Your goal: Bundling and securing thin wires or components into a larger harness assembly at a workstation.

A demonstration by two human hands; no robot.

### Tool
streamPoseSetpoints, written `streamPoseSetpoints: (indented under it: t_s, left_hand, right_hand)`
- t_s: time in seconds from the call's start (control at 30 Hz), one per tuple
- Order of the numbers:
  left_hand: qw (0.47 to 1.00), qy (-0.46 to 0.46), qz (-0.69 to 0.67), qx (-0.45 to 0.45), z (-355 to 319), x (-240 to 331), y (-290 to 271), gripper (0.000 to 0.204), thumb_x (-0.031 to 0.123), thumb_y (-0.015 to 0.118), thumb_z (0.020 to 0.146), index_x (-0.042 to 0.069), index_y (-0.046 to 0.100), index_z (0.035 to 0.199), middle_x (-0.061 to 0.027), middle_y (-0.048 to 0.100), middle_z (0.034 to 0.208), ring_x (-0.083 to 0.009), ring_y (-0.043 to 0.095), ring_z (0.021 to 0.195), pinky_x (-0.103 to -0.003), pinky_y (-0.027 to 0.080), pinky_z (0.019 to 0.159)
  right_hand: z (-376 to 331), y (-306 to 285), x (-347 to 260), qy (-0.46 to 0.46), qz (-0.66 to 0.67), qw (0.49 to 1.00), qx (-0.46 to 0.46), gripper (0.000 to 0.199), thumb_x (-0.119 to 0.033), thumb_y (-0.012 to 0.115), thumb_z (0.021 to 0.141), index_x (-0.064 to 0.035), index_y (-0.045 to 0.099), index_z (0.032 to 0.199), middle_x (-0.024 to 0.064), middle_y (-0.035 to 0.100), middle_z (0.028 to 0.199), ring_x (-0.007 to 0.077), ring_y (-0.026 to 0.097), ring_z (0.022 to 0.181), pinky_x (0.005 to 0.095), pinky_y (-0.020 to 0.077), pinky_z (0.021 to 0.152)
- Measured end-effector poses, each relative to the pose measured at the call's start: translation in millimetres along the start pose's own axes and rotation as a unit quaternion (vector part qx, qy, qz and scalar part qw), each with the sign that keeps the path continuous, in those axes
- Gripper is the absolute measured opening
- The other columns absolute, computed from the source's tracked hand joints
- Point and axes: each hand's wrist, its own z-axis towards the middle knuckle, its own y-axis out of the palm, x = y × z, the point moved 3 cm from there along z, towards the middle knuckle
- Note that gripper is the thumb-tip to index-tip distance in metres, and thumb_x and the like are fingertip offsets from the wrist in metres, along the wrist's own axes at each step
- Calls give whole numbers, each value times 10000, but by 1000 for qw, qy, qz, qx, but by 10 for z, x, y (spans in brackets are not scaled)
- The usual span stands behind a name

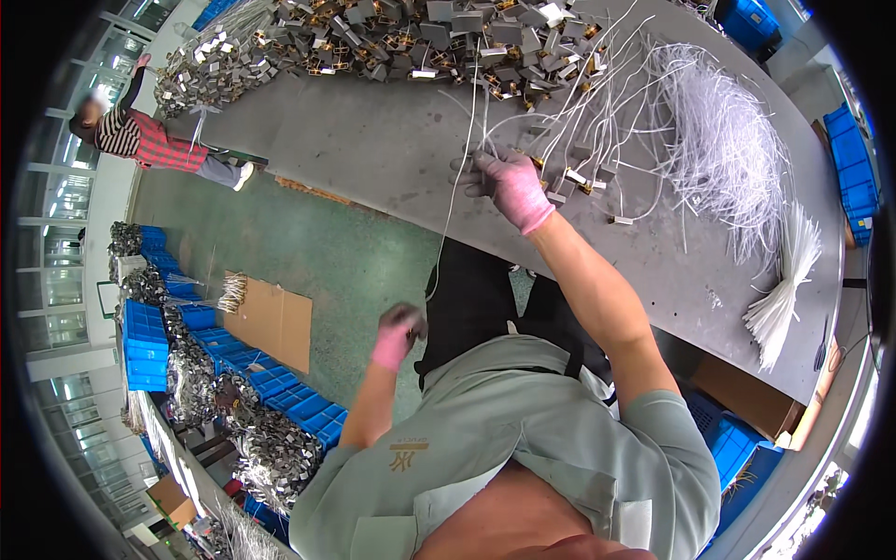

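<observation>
My right hand (511,185), in a pink glove with grey fingers, reaches over the grey table top. Its fingers point left and stand apart, beside a thin white wire (458,187). That wire runs from the heap of parts past the fingertips and over the table edge. Its lower end comes close to my left hand (399,333), also gloved, which is curled closed and slightly blurred in front of my left hip. Whether the wire lies in the left fingers cannot be made out. Small grey blocks with brassy parts and white wires (569,182) lie just right of my right hand.
A large heap of grey wired parts (420,37) covers the table's far side. To the right lie a tangle of clear strands (723,140) and a tied white bundle (789,289). Blue crates (271,381) and cardboard (271,322) are at left. Another person (140,135) stands far left.
</observation>
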Motion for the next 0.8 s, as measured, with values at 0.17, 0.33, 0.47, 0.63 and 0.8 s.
streamPoseSetpoints:
  t_s: [0.17, 0.33, 0.47, 0.63, 0.8]
  left_hand:
    - [999, -38, 16, 5, -376, -348, -614, 168, 132, 634, 827, 0, 554, 760, -53, 476, 570, -169, 494, 493, -308, 424, 492]
    - [996, -45, 4, 71, -430, -478, -1005, 246, 210, 704, 830, 17, 563, 775, -41, 498, 591, -165, 529, 517, -305, 426, 489]
    - [995, -30, 32, 92, -401, -420, -1067, 254, 216, 710, 830, 18, 559, 783, -39, 496, 595, -173, 529, 520, -311, 430, 497]
    - [995, -6, -19, 97, -314, -311, -1038, 251, 212, 715, 825, 20, 556, 796, -38, 476, 595, -189, 527, 540, -320, 437, 514]
    - [998, -7, -13, 60, -240, -183, -820, 224, 184, 696, 830, 16, 552, 795, -42, 476, 595, -188, 527, 538, -317, 432, 509]
  right_hand:
    - [1, 67, -130, -31, 37, 998, 33, 307, -194, 528, 962, 26, 510, 1176, 193, 658, 1043, 277, 687, 861, 315, 541, 643]
    - [-126, -115, -370, -125, 27, 982, 138, 313, -231, 518, 971, 7, 523, 1174, 179, 658, 1012, 278, 691, 833, 334, 555, 639]
    - [-231, -327, -555, -152, 47, 973, 168, 345, -221, 520, 971, 18, 488, 1217, 171, 654, 1016, 280, 689, 834, 319, 536, 608]
    - [-337, -469, -605, -167, 55, 969, 174, 368, -210, 503, 975, 48, 460, 1234, 169, 656, 1010, 261, 687, 837, 305, 529, 577]
    - [-445, -512, -521, -148, 46, 974, 166, 328, -185, 499, 971, 44, 493, 1204, 172, 658, 1010, 242, 684, 817, 276, 523, 567]
